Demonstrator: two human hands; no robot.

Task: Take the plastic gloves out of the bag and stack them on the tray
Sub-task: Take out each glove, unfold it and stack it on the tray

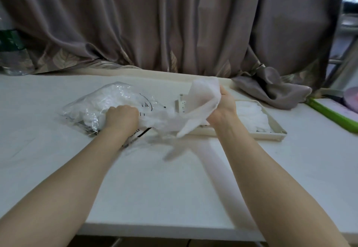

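The right hand (pixel 222 107) pinches one plastic glove (pixel 201 109), lifted above the tray's (pixel 279 128) near-left corner. At its nine o'clock, the left hand (pixel 121 118), fingers curled, grips the bag (pixel 100 101) at its mouth on the counter (pixel 155 179). More gloves (pixel 251 117) lie stacked at three o'clock. The film looks weightless, limp and clingy; best pinched at an edge.

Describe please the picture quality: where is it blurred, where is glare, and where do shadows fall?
Head view: the glove held in the right hand is motion-blurred; small glare spots sit on the clear bag under the left hand; soft shadows of glove and arms fall on the white table; wide-angle distortion bends the edges; the bottle at far left is blurry.
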